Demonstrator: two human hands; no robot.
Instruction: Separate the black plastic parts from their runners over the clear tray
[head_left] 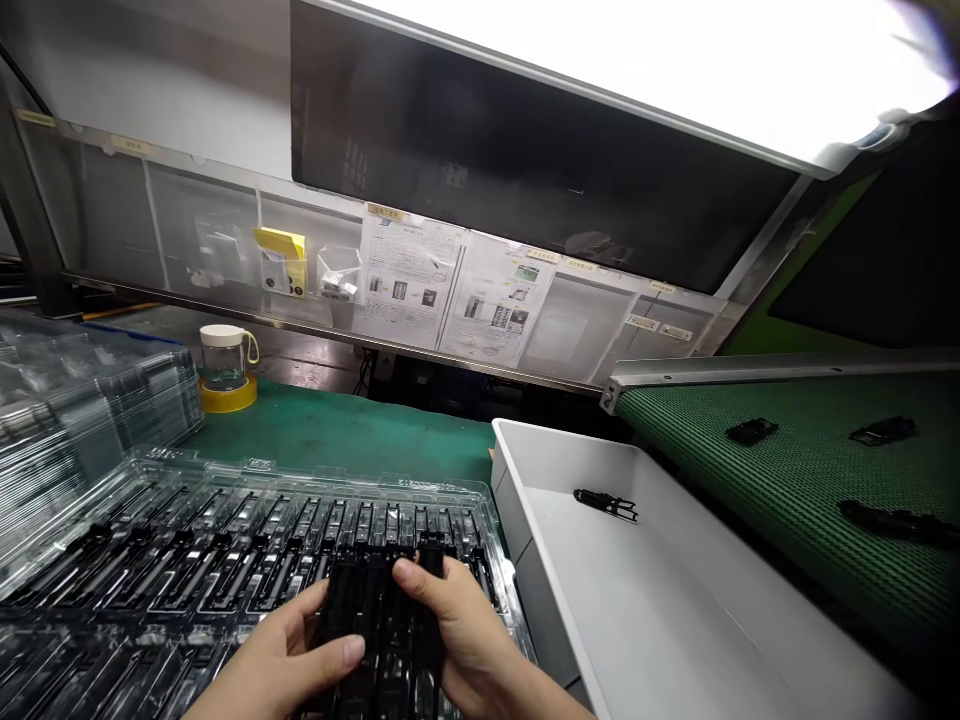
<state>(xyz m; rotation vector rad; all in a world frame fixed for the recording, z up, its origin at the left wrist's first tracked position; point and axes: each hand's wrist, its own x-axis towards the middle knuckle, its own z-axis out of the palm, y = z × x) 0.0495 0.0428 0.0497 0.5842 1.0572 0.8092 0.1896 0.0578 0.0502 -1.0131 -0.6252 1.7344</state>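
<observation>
At the bottom middle of the frame, the left hand (281, 665) and right hand (461, 630) both grip a bunch of black parts (379, 625) over the clear tray (247, 545); squeeze evenly so none slip

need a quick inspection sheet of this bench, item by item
surface: green mat on the bench, ribbed green belt at the right.
job's things: bunch of black parts held over a clear tray whose slots hold rows of the same black parts.
clutter: white bin with one black part; stack of clear trays; jar on a yellow tape roll; three black pieces on the belt.
grippers: left hand and right hand both grip the bunch.
cables: dark cable behind the bench, unclear.
surroundings: instruction sheets, bright lamp overhead.
</observation>
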